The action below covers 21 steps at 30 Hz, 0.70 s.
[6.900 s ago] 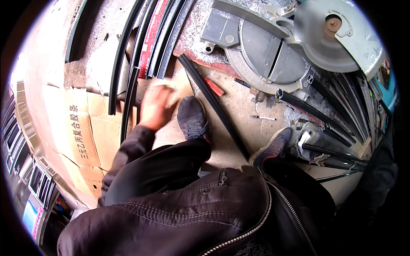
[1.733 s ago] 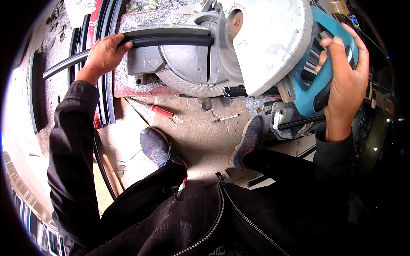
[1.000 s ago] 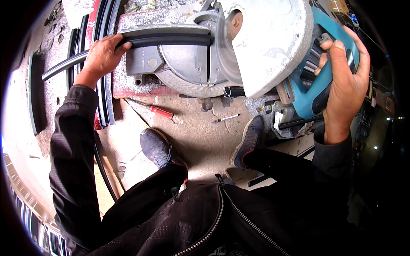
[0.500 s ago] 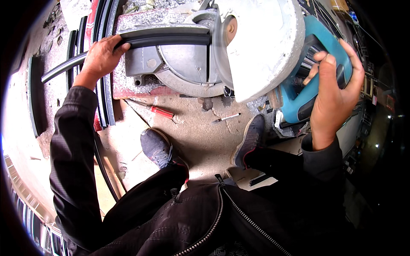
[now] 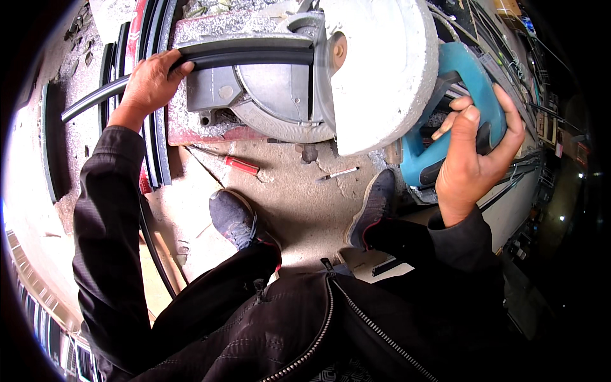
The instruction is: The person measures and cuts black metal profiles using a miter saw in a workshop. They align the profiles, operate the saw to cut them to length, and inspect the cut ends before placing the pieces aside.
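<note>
A long black profile strip (image 5: 245,56) lies across the bed of a miter saw (image 5: 273,92), against its fence. My left hand (image 5: 151,83) is closed around the strip, left of the saw bed, and the strip's free end sticks out beyond it. My right hand (image 5: 474,149) is wrapped round the teal handle (image 5: 468,70) of the saw. A white blade guard (image 5: 382,76) covers most of the blade. The blurred blade edge (image 5: 326,83) shows at the guard's left side, close to the strip's right end.
On the floor between saw and shoes lie a red-handled screwdriver (image 5: 242,166) and a pen-like white stick (image 5: 338,174). Upright black profiles (image 5: 153,127) stand left of the saw. Pale shavings coat the red base board (image 5: 216,25). Cables and dark strips crowd the right.
My right hand has shifted left and slightly down with the saw handle, and the white guard has swung left with it. My left hand and the strip have hardly moved.
</note>
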{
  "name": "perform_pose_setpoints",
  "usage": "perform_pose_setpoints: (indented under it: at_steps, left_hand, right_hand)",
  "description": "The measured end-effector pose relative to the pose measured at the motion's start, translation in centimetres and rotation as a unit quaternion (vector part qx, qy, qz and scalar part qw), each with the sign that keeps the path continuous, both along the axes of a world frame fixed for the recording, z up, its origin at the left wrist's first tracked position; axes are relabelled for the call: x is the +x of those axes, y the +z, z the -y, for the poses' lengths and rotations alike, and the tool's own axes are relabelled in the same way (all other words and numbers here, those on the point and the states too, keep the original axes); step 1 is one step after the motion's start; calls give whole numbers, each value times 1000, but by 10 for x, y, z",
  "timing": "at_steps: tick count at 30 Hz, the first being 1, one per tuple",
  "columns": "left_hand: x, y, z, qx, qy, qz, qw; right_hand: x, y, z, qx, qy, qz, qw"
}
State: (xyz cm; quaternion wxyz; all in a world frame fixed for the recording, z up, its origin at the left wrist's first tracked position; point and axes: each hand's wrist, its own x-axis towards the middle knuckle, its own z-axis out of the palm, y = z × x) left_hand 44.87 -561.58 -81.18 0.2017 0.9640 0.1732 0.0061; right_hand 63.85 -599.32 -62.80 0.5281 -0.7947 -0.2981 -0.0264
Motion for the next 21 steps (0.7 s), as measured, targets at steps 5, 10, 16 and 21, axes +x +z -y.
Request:
perform_pose_setpoints:
  at_steps: [5, 10, 16, 21]
  left_hand:
    - [0, 0, 0, -2, 1, -3, 1000]
    - [-1, -4, -2, 10, -7, 11, 1000]
    - [-1, -2, 0, 11, 3, -4, 1000]
    - [-1, -3, -2, 8, 2, -5, 1000]
  right_hand:
    - [-2, -1, 1, 1, 0, 0, 1000]
    - [-1, -3, 1, 6, 7, 12, 1000]
    - [-1, -4, 0, 4, 8, 15, 1000]
    - [-1, -3, 1, 6, 11, 11, 1000]
